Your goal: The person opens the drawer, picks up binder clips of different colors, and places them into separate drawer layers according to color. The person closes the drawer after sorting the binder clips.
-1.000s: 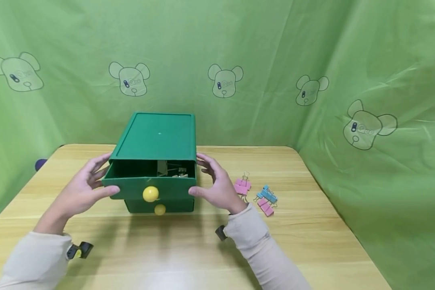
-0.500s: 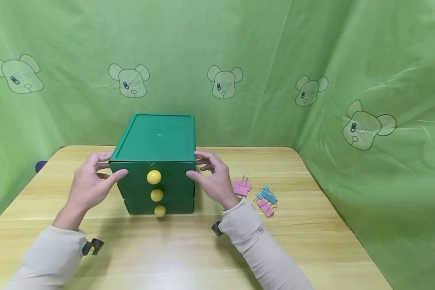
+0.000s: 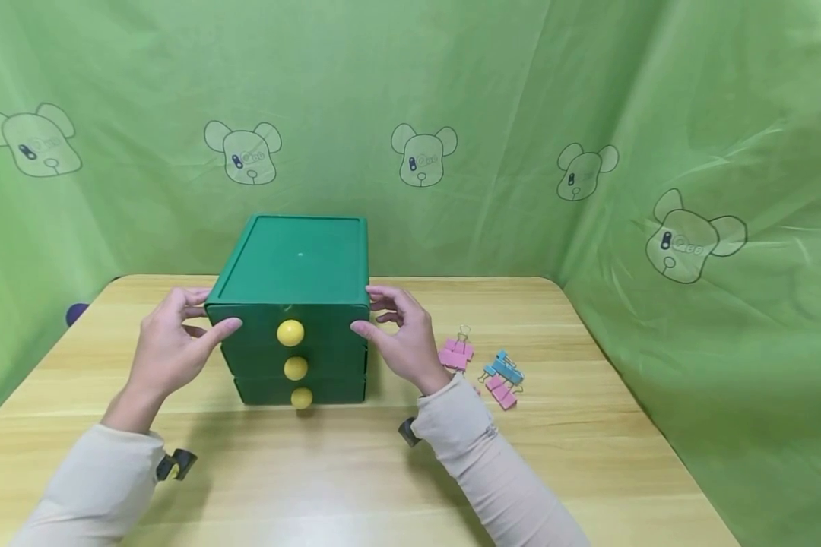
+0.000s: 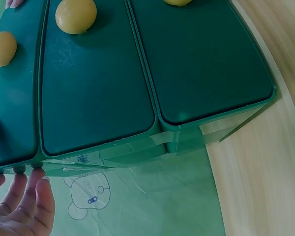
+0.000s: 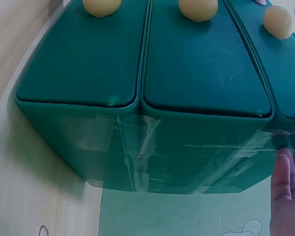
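Drawer (image 3: pixel 331 327), the top of three, now sits flush in the green cabinet (image 3: pixel 297 258); a second ago it stood pulled out. The left hand (image 3: pixel 171 342) and right hand (image 3: pixel 408 338) are spread wide, thumbs on its front, fingers against the cabinet's sides. Pink binder clips (image 3: pixel 457 354) and a blue binder clip (image 3: pixel 505 369) lie to the right on the wooden table (image 3: pixel 575 448), before printed green curtains (image 3: pixel 506 91).
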`<control>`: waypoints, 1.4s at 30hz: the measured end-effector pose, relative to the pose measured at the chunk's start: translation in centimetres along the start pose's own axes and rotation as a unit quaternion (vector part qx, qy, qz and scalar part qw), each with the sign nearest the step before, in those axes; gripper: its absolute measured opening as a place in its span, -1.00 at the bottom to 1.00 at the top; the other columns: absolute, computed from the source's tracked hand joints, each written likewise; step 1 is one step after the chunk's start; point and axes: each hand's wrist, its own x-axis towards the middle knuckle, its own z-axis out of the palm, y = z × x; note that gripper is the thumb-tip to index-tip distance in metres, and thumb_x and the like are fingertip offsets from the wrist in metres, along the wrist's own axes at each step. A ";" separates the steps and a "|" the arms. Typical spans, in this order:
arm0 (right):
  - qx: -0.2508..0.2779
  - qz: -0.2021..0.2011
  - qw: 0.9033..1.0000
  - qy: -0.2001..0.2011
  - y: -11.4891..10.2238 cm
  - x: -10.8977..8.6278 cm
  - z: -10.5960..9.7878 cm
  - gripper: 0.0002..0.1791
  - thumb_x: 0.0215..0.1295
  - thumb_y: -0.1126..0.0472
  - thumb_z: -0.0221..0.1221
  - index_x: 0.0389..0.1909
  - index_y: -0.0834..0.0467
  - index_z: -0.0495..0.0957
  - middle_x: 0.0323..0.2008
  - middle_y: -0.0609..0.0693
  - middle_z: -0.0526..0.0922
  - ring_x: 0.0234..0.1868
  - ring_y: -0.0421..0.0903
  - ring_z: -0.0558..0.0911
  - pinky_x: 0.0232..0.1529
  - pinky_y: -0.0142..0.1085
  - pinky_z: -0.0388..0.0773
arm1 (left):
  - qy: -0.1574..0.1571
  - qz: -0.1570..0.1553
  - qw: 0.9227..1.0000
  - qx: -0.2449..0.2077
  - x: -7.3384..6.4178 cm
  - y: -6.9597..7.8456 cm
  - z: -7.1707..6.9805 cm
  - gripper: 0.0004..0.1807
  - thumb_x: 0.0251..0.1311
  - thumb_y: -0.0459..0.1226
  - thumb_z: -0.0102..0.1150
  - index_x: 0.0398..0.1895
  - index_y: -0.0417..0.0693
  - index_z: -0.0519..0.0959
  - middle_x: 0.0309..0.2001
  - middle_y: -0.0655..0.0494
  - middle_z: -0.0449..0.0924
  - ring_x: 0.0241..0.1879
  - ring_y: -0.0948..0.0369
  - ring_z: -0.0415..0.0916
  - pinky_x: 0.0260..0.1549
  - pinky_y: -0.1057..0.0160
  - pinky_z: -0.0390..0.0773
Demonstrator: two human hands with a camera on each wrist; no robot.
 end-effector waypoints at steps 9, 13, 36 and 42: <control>-0.009 0.000 1.000 0.005 -0.2 0.0 -0.1 -0.50 0.10 0.35 0.39 0.09 0.27 0.51 -0.02 0.10 0.59 -0.10 -0.05 0.59 -0.12 -0.17 0.59 | -0.009 -0.001 1.000 0.001 0.2 0.0 0.0 -0.47 0.09 -0.31 0.41 -0.01 -0.43 0.36 0.12 -0.33 0.45 -0.05 -0.22 0.51 -0.37 0.68 0.39; -0.012 0.004 1.000 0.008 -0.4 -0.1 -0.1 -0.51 0.11 0.36 0.38 0.09 0.27 0.51 -0.08 0.11 0.60 -0.11 -0.02 0.59 -0.14 -0.19 0.59 | -0.021 -0.008 1.000 -0.004 0.3 -0.2 -0.1 -0.46 0.13 -0.27 0.39 0.03 -0.41 0.36 0.11 -0.31 0.46 -0.04 -0.20 0.52 -0.36 0.70 0.37; -0.033 0.066 0.961 -0.265 -0.4 -3.7 3.6 -0.60 0.26 0.27 0.27 0.10 0.24 0.48 -0.19 0.11 0.63 -0.35 -0.31 0.59 -0.26 -0.44 0.56 | -0.108 0.073 0.971 -0.199 3.9 -2.3 0.4 -0.72 0.41 -0.41 -0.06 0.10 -0.28 0.51 0.48 -0.10 0.01 0.44 -0.09 -0.09 0.31 -0.20 -0.04; -0.038 0.105 0.941 -0.319 -0.2 -3.8 5.0 -0.34 0.25 0.23 0.29 0.36 0.08 0.29 0.02 0.18 0.58 -0.33 -0.36 0.63 -0.24 -0.50 0.55 | -0.097 0.071 0.965 -0.232 3.8 -2.7 1.4 -0.78 0.37 -0.42 -0.08 -0.08 -0.23 0.57 0.48 -0.16 0.02 0.47 -0.09 -0.17 0.29 -0.27 -0.21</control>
